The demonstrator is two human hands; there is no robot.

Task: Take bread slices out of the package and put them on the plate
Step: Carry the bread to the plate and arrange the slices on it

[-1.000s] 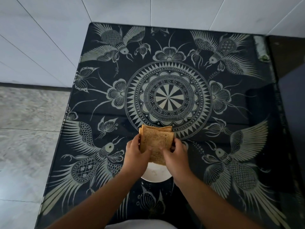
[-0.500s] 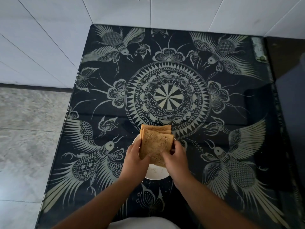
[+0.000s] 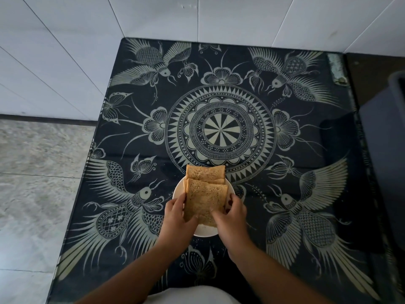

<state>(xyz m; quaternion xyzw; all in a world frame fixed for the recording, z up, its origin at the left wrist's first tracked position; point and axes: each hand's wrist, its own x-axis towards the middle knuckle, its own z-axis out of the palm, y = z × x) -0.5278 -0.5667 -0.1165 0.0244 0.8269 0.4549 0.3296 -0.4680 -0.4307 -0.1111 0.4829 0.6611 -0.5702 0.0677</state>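
Observation:
A small white plate sits on the near middle of the dark patterned table. Brown bread slices lean at its far side, sticking out past the rim. In front of them a nearer stack of brown bread slices is held over the plate between both hands. My left hand grips its left edge and lower corner. My right hand grips its right edge and bottom. No bread package is in view.
The table has a black glossy top with pale bird, flower and mandala patterns. White tiled walls border its far and left sides. A grey-blue bulky object stands along the right edge. Grey floor lies to the left.
Both hands have lowered the bread stack toward the plate; more of the plate's left rim shows and the slices sit lower against it.

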